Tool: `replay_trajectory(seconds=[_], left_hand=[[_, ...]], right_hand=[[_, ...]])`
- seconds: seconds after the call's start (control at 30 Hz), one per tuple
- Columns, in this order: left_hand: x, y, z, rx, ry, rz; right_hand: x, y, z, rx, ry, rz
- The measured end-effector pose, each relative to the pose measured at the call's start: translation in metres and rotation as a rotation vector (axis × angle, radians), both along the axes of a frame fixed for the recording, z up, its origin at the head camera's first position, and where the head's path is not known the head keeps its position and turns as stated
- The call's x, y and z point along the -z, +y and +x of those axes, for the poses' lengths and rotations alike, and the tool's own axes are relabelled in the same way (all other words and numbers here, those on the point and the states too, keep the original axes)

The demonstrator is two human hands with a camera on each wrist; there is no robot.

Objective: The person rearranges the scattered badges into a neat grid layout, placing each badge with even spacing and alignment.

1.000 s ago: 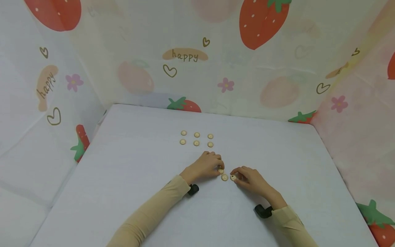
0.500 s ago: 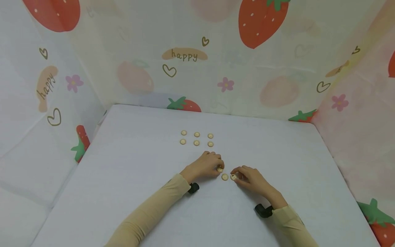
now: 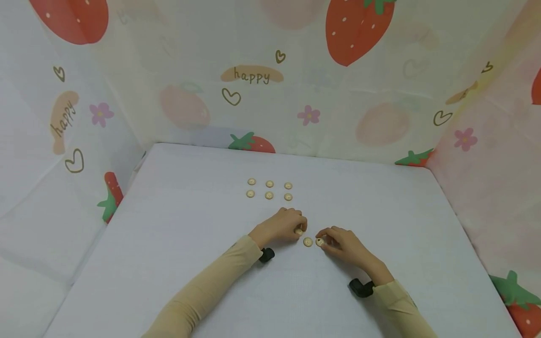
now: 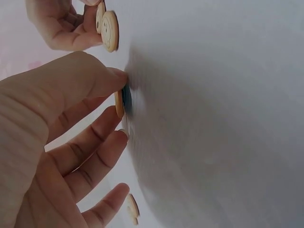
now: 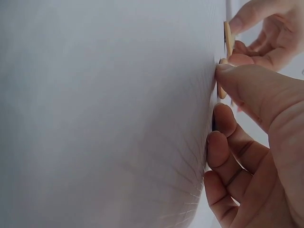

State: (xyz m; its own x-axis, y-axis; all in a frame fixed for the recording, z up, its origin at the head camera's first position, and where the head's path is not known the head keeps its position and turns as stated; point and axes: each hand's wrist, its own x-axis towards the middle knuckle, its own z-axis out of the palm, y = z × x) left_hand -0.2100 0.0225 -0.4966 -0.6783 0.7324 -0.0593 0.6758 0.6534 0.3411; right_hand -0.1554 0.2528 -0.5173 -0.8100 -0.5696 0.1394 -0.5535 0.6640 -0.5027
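My left hand (image 3: 282, 226) pinches a small round wooden disc (image 3: 298, 231) between thumb and fingers, close to the white table. In the left wrist view this disc (image 4: 118, 104) stands on edge, with a dark blue patch on its underside. To its right lies a loose wooden disc (image 3: 307, 241); a drawn face shows on the loose disc (image 4: 110, 31) in the left wrist view. My right hand (image 3: 345, 247) pinches another disc (image 3: 320, 242), right beside the loose one. In the right wrist view my right thumb partly covers its disc (image 5: 222, 88).
Farther back, several similar discs (image 3: 269, 195) lie in two rows on the white tabletop (image 3: 203, 188). Strawberry-printed curtains (image 3: 253, 108) enclose the table at the back and sides. A black wrist camera (image 3: 361, 288) sits below my right wrist.
My left hand has drawn slightly left with its disc, away from the loose one. The right hand and its disc have stayed almost in place.
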Motion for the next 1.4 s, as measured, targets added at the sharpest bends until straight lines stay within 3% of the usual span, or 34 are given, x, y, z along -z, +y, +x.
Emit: replay_trajectory(seconds=[0.6,0.83,1.4], left_hand=[[0.005,-0.023,-0.011,-0.021,0.022,0.047],[0.006,-0.041,-0.015,-0.05,-0.01,0.103],[0.005,-0.083,-0.025,-0.13,0.014,0.089]], right_hand=[[-0.001,-0.001,0.001,0.009,-0.005,0.025],[0.0,-0.001,0.001,0.013,-0.011,0.031],[-0.003,-0.002,0.002,0.005,-0.001,0.017]])
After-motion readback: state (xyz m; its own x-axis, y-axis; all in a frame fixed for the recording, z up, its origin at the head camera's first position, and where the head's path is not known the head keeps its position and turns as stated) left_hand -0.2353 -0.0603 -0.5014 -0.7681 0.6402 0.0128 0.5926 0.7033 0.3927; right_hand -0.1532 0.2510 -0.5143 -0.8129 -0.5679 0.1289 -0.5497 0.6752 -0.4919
